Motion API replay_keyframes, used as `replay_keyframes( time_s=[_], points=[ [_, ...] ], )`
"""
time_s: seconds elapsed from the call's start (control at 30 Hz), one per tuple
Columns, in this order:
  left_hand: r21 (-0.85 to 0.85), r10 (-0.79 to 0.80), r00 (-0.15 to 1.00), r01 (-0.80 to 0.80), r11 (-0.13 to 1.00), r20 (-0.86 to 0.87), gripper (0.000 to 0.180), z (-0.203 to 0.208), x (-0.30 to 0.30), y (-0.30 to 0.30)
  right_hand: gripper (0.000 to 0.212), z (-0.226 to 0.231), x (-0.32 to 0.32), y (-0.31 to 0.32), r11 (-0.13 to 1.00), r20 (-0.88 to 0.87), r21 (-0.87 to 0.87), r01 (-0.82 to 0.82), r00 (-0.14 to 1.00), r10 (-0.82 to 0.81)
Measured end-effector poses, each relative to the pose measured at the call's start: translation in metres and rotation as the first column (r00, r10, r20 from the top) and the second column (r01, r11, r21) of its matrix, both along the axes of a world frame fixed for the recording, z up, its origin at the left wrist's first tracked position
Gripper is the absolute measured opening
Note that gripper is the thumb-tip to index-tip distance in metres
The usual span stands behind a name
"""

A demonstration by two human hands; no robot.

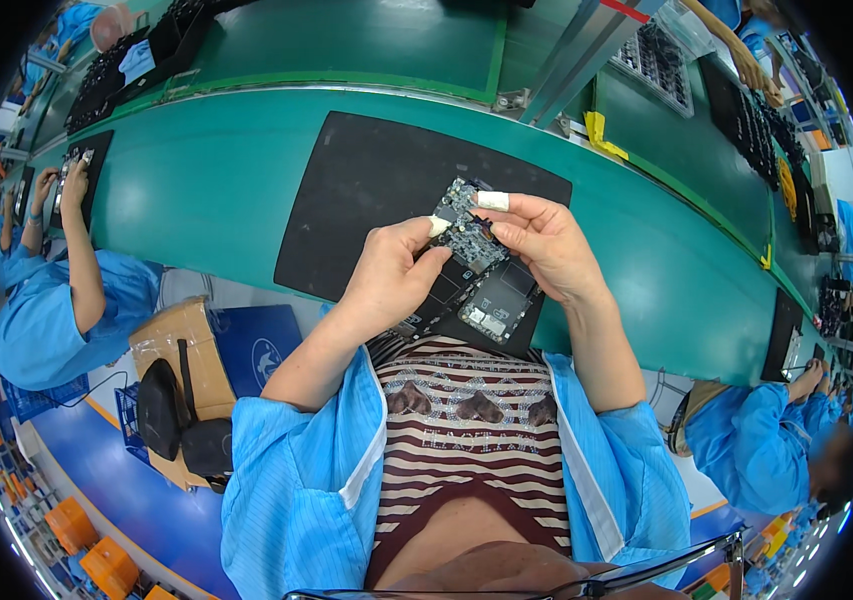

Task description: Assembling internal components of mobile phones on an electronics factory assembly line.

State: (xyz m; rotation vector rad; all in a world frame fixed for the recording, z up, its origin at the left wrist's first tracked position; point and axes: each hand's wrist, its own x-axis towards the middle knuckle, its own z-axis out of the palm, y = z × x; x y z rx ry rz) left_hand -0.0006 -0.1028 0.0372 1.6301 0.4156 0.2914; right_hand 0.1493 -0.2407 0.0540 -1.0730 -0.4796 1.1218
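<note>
A grey-green circuit board (pixel 468 243) crowded with small parts is held up over a black mat (pixel 346 190). My left hand (pixel 391 272) is closed on its left edge, thumb and forefinger pressed to it. On the right edge, the thumb and fingers of my right hand (pixel 551 250) pinch the board beside a small dark piece with thin leads. White wraps cover a fingertip on each hand. Under and nearer than the board lies a black device housing (pixel 494 302) with metal parts along its edge; the board and my hands partly hide it.
The mat lies on a green bench (pixel 196 190). Beyond it runs a raised green shelf (pixel 346 45) with a metal post (pixel 581 60) and yellow tape (pixel 601 137). Co-workers in blue sit left (pixel 46 320) and right (pixel 756 445). A cardboard piece (pixel 171 335) with black items is by my left side.
</note>
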Motion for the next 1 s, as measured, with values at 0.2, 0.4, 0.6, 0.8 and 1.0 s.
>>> replay_keyframes(
  time_s=[0.2,0.4,0.6,0.8,1.0],
  points=[
    [0.175,-0.011,0.998,0.023,0.984,-0.066,0.006,0.020,0.001,0.000,0.028,-0.001,-0.002,-0.006,0.989,0.146,-0.142,-0.052,0.987,0.073],
    [0.272,0.031,0.997,-0.013,0.962,-0.064,0.004,0.021,0.002,-0.001,0.021,0.002,-0.001,-0.008,0.982,0.510,-0.171,-0.084,0.845,0.161],
    [0.289,0.033,0.997,-0.012,0.957,-0.070,0.004,0.021,-0.002,0.002,0.020,-0.005,-0.002,-0.005,0.958,0.272,-0.217,-0.186,0.931,0.242],
    [0.102,-0.033,0.998,0.039,0.994,-0.060,0.009,0.007,0.002,0.025,0.034,-0.012,-0.015,0.003,0.989,0.472,-0.143,-0.030,0.876,0.095],
    [-0.286,0.075,0.996,-0.088,0.954,-0.057,0.012,-0.001,0.008,0.063,0.045,-0.009,-0.002,-0.010,0.994,0.314,-0.034,0.103,0.945,-0.087]
  ],
)
